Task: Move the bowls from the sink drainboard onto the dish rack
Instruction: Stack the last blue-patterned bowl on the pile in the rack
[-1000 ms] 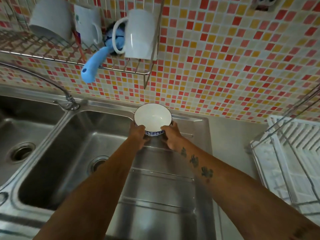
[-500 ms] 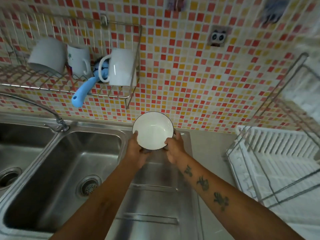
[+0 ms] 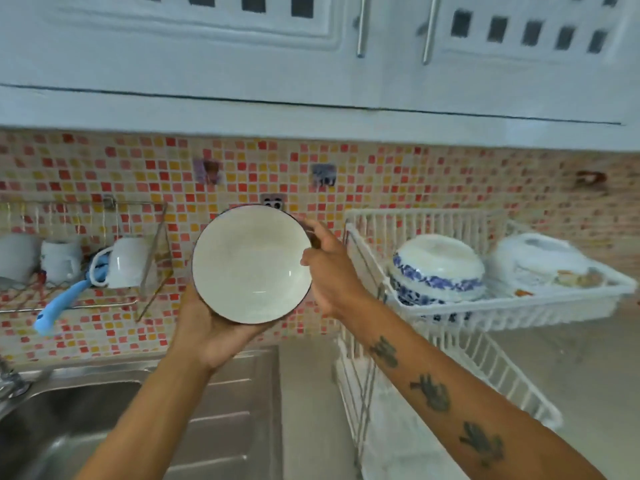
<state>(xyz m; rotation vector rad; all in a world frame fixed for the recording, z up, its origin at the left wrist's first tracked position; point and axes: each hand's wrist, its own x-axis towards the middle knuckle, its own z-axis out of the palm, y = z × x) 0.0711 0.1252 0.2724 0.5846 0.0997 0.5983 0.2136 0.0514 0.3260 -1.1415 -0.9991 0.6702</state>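
- A round white ceramic bowl with a dark rim [image 3: 252,264] is held in the air above the steel drainboard [image 3: 221,403], tilted open toward the camera.
- The left hand [image 3: 211,329] cups it from beneath.
- The right hand [image 3: 329,271] grips its right rim.
- To the right, the white wire dish rack [image 3: 512,310] holds overturned blue-and-white patterned bowls [image 3: 437,271].

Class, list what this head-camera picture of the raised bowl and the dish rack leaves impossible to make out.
- Bowl underside: faces away, covered by left hand and right hand.
- Drainboard: forearms and the bottom edge hide whether bowls remain.
- Dish rack right-hand dishes: motion blur.
- Sink basin: cut off at left edge.
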